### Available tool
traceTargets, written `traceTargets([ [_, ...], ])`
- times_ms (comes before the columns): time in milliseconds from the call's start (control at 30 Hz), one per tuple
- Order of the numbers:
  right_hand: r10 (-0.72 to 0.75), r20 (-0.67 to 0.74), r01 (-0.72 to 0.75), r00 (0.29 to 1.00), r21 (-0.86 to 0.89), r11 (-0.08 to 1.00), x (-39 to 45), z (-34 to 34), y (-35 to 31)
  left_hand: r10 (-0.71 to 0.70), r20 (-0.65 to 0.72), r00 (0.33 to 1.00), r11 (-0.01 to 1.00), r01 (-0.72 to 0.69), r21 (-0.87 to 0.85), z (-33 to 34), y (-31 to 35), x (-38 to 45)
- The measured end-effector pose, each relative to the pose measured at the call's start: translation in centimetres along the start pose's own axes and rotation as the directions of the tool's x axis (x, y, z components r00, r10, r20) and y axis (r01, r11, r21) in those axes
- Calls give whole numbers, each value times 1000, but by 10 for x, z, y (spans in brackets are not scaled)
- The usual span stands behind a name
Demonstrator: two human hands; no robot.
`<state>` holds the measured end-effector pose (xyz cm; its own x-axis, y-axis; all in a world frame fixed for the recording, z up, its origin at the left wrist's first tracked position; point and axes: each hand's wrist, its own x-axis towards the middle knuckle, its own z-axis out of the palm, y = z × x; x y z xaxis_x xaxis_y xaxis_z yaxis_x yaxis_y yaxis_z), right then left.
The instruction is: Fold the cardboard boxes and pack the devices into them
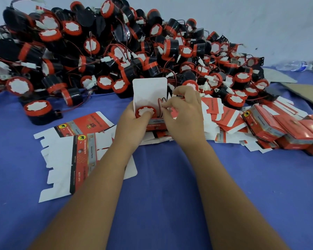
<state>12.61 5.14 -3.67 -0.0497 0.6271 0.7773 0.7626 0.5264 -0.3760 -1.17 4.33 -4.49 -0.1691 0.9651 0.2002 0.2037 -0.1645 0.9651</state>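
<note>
Two hands work one box (153,121) at the middle of the tabletop (161,177): my left hand (132,121) grips it with a device (145,111) seated inside, my right hand (183,114) pinches the red wire (160,103), which I judge needs tucking before the white flap (150,89) closes, the device pile (116,51) beyond.

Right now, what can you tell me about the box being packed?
The box is thin printed card, red outside and white inside. It stands upright on the blue table, its white lid flap raised. A red-capped device sits in its mouth, with red wire looping above. The left hand grips the box and device; the right hand pinches the wire.
</note>
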Motion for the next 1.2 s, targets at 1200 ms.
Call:
traceTargets([
  [1200, 255, 389, -392, 885, 327, 860, -6, -7, 6, 149, 154, 977, 960, -180, 214, -35, 1, 0],
])
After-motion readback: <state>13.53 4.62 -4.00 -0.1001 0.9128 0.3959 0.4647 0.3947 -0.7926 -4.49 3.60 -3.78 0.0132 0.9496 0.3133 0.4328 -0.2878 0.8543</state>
